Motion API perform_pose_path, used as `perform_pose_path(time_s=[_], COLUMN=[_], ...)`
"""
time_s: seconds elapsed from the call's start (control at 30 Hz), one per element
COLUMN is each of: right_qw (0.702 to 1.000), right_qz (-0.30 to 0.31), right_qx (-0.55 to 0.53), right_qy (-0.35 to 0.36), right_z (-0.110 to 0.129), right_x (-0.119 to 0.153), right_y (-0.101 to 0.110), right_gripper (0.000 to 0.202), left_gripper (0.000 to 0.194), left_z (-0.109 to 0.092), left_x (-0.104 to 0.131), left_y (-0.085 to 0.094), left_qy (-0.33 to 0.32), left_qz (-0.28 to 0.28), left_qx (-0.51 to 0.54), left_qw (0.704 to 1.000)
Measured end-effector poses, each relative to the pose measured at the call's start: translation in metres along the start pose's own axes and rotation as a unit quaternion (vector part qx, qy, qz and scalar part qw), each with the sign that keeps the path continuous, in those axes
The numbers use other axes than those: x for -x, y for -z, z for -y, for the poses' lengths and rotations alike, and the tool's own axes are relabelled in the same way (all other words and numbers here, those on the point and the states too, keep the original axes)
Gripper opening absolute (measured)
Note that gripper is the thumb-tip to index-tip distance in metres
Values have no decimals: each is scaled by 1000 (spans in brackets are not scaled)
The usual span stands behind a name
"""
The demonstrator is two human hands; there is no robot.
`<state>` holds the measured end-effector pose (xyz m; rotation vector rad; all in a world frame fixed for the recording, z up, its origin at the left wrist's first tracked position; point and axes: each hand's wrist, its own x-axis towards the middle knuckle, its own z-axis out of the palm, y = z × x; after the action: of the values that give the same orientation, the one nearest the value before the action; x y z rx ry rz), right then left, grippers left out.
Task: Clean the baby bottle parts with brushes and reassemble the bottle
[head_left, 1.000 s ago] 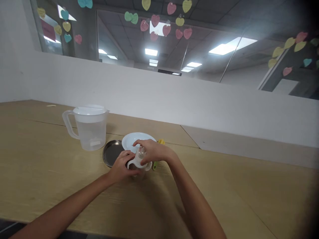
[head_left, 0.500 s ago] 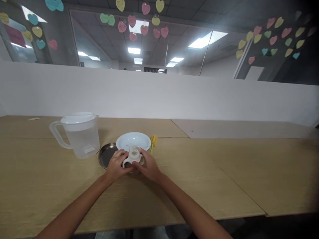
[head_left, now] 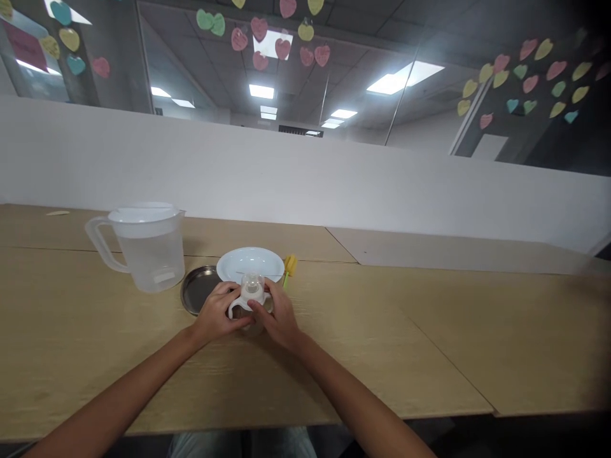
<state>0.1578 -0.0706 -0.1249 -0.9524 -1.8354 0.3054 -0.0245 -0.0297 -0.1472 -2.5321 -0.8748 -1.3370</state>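
A baby bottle (head_left: pixel 252 289) with a clear cap and white side handles stands upright between my hands near the middle of the table. My left hand (head_left: pixel 217 313) wraps its left side, by the handle. On the other side, my right hand (head_left: pixel 280 315) grips it, with the thumb across the front below the cap. My fingers hide much of the bottle's lower body. Just behind it is a white bowl (head_left: pixel 251 257), and a dark metal round tray (head_left: pixel 193 289) lies to the left, partly behind my left hand.
A clear plastic pitcher (head_left: pixel 153 254) with a white lid, holding water, stands at the left. A yellow sponge brush (head_left: pixel 290 264) with a green handle lies right of the bowl. The wooden table (head_left: pixel 382 356) meets a white wall (head_left: pixel 334 184) at the back.
The camera view has tilted and shifted slightly, so everything on the table sits a little further left and higher. Both hands keep their hold on the baby bottle.
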Motion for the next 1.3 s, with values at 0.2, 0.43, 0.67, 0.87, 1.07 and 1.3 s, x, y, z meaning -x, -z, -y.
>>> perform_pose_path(time_s=[0.2,0.43,0.67,0.87,1.07,1.3], right_qw=[998,996,991,981,955,987], right_qz=[-29,-42,-123,-181,-255,-126], right_qx=[-49,-68,-55,-71,-137,-11], right_qy=[-37,-39,-8,-5,-68,-97], right_z=[3,7,7,9,2,-16], right_x=[-3,-5,-7,-7,-16,-21], right_y=[-1,3,7,8,16,16], right_gripper=[39,46,48,51,57,50], left_gripper=[50,49,53,52,51,50], left_z=[-3,-4,-2,0,1,3], left_x=[0,-1,-1,-1,-1,-1], left_y=[0,1,2,2,2,3], left_qy=[-11,-31,-8,-8,-11,-29], left_qz=[4,6,10,12,10,10], left_qx=[-5,-7,2,2,-6,-14], left_qw=[1000,999,1000,1000,1000,999])
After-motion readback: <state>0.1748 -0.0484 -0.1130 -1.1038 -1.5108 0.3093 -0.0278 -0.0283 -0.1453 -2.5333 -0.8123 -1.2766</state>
